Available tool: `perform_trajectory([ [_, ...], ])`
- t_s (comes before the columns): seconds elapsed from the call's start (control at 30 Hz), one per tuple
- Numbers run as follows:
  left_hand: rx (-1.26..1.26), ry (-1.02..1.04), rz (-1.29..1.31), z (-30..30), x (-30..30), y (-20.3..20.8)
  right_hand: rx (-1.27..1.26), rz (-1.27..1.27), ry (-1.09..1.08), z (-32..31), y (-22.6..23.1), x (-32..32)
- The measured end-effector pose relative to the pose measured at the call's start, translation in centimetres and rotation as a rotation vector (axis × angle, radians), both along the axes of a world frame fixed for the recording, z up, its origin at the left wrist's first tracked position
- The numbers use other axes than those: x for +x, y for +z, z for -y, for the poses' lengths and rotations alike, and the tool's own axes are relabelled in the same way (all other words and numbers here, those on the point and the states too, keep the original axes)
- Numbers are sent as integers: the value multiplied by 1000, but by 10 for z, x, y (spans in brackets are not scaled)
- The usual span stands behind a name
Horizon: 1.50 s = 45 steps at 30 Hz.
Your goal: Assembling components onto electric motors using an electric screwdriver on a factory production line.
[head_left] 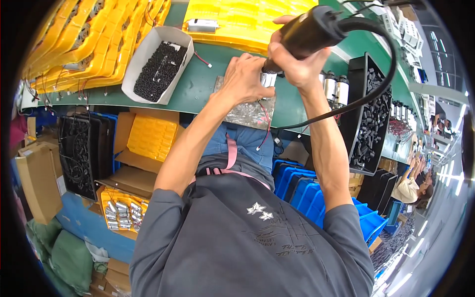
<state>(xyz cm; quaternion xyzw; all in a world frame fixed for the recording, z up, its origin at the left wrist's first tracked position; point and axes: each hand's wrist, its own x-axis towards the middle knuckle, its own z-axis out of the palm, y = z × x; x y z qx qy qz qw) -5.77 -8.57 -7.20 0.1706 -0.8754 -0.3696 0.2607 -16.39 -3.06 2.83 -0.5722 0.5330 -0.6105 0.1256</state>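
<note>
My right hand [302,64] is wrapped round a thick black electric screwdriver [304,34], which is tilted with its lower end toward my left hand. A black cable curves down from its back end. My left hand [242,81] grips a small silver motor [268,80] beneath the screwdriver's tip. Where the tip meets the motor is hidden by my fingers. Red and black wires [267,121] with a white plug hang from the motor over the bench edge. Under the left hand lies a worn, shiny plate or pad [247,114].
A white box [185,62] of small black parts stands left on the green bench [198,81]. Yellow trays [237,10] lie behind, one silver motor [202,25] on them. Silver motors [336,89] and a black bin [368,64] of black parts stand right.
</note>
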Motion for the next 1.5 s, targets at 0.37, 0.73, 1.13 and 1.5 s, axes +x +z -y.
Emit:
perform_trajectory([
  [0.37, -308, 215, 162, -24, 8, 41, -262, 270, -149, -124, 26, -1],
  [0.73, 193, -82, 699, -9, -16, 65, -156, 403, -285, -236, 17, 29],
  [1.13, 877, -336, 239, -52, -88, 71, 50, 376, -302, -267, 24, 21],
  [1.5, 279, -211, 433, -74, -149, 31, 191, 287, -130, -240, 31, 30],
])
